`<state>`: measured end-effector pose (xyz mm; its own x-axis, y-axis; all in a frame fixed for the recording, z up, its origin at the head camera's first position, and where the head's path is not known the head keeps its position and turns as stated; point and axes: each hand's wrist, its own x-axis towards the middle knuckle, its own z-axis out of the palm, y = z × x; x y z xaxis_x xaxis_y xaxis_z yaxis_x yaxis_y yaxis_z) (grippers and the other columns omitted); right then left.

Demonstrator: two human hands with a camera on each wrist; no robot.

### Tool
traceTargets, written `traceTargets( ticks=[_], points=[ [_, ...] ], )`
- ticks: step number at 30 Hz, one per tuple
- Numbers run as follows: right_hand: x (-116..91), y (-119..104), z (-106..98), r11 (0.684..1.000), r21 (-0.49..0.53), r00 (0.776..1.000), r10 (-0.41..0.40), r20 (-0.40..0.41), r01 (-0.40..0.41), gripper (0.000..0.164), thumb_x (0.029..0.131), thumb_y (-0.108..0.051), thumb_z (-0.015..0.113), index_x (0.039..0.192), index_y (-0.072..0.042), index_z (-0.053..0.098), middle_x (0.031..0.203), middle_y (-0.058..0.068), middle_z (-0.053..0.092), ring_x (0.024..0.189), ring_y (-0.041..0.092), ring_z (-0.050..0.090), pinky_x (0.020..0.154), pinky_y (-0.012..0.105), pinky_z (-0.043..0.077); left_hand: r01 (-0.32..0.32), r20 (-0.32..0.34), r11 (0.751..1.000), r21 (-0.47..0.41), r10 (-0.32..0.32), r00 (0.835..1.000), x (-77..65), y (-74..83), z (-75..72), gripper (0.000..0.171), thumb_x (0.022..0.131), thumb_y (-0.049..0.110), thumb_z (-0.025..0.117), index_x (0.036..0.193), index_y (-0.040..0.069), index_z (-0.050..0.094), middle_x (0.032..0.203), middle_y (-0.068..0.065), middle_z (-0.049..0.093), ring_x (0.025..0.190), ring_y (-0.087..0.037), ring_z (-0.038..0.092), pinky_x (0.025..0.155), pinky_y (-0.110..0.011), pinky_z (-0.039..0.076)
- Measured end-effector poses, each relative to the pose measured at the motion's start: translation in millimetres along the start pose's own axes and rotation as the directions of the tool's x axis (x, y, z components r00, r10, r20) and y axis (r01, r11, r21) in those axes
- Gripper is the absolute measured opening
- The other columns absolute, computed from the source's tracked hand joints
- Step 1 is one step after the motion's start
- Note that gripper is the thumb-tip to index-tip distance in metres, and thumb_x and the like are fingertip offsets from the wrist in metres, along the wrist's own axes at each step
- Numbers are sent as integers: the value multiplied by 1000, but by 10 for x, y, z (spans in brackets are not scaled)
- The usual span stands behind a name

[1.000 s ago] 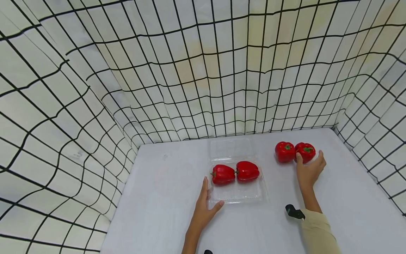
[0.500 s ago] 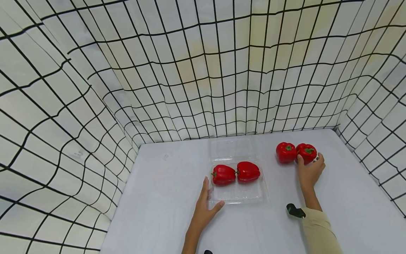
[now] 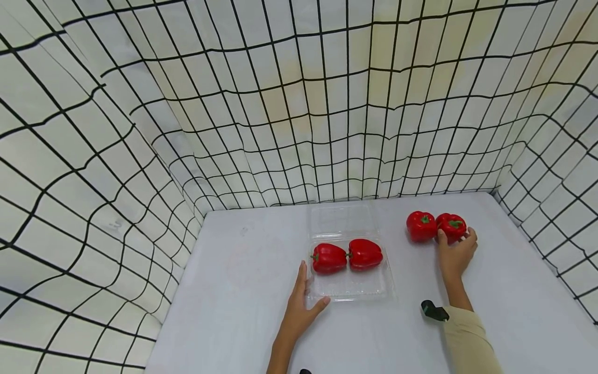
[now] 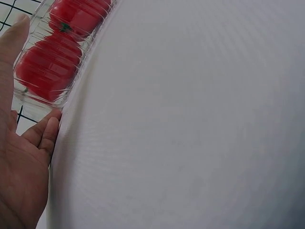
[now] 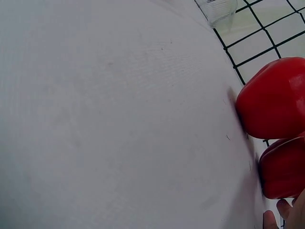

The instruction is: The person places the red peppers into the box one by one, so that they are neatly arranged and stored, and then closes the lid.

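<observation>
A clear plastic clamshell box (image 3: 350,285) lies with its lid folded back on the table. Two red bell peppers (image 3: 329,258) sit end to end in its rear half. My left hand (image 3: 299,309) spans the box's front left corner, fingers straight along the left side and thumb by the front edge. To the right, another red bell pepper (image 3: 421,226) stands stem up beside a similar bell pepper (image 3: 451,227). My right hand (image 3: 455,257) holds that rightmost pepper at its near side, thumb at left and fingers curled at right. The right wrist view shows only some fingertips (image 5: 269,220) below it.
The white table (image 3: 233,280) ends at a wall of black netting (image 3: 327,130) over pale sheeting, behind and on both sides. The raised transparent lid (image 3: 341,218) reaches toward the back edge. A small black device (image 3: 434,311) is strapped at my right sleeve.
My right hand's fingers have drawn in from a wider spread and now curl closer to the rightmost bell pepper. The left hand and the box stay in place.
</observation>
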<state>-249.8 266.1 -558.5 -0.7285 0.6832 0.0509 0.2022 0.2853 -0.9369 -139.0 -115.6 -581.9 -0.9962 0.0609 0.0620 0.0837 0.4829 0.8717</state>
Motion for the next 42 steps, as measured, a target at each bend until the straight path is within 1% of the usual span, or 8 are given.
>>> traceTargets(
  ticks=[8,14,19,26,29,34,39,42],
  points=[
    [26,8,2,1000,-10,1000,26,2,-26,75,97,-36,58,154,-11,17,156,14,29,142,30,32,114,49,39,-2,5,1000,2,2,1000,-8,-2,2,101,82,50,73,157,36,6,165,4,14,140,-26,44,109,-44,42],
    [21,19,7,1000,1,999,7,-39,-7,73,96,-37,59,153,-10,22,154,13,33,141,29,35,113,49,40,-6,2,1000,4,6,1000,-6,-12,6,102,82,50,73,157,37,6,165,4,14,139,-25,45,109,-44,42],
    [16,67,4,1000,31,997,3,-82,-1,73,95,-39,60,152,-11,24,153,11,34,140,27,35,114,45,40,-19,4,1000,2,19,1000,-4,-23,8,101,83,49,73,157,35,5,165,2,14,139,-26,45,109,-44,42],
    [-1,93,-24,998,58,994,7,-110,-1,74,95,-42,59,152,-12,24,152,11,33,138,27,37,114,43,40,6,7,1000,5,-6,1000,-3,-16,2,101,81,51,73,156,40,5,164,8,13,140,-23,44,110,-42,41],
    [-9,103,-36,997,73,993,7,-115,1,75,95,-42,59,153,-12,24,152,10,32,139,26,36,114,43,40,8,9,1000,0,-8,1000,-4,-10,0,101,81,51,73,156,40,6,164,9,13,140,-23,43,110,-42,41],
    [-27,113,-54,995,103,989,-5,-148,20,72,93,-42,61,152,-15,29,149,8,35,136,23,39,111,39,44,16,11,1000,0,-16,1000,-5,-2,1,101,81,52,73,156,40,6,164,10,12,141,-22,43,110,-42,41],
    [-86,64,-98,984,177,986,23,-168,7,69,92,-44,63,150,-24,30,149,3,37,131,16,41,105,28,49,18,6,1000,2,-18,1000,-6,-3,-4,102,81,52,73,156,40,6,164,9,13,140,-22,44,110,-43,41],
    [-118,2,-140,966,257,984,36,-177,11,68,92,-44,64,149,-26,32,148,1,39,127,12,43,103,24,49,3,3,1000,3,-3,1000,-3,-5,-6,101,81,51,73,157,37,6,165,6,14,140,-24,45,109,-43,42]
  ],
)
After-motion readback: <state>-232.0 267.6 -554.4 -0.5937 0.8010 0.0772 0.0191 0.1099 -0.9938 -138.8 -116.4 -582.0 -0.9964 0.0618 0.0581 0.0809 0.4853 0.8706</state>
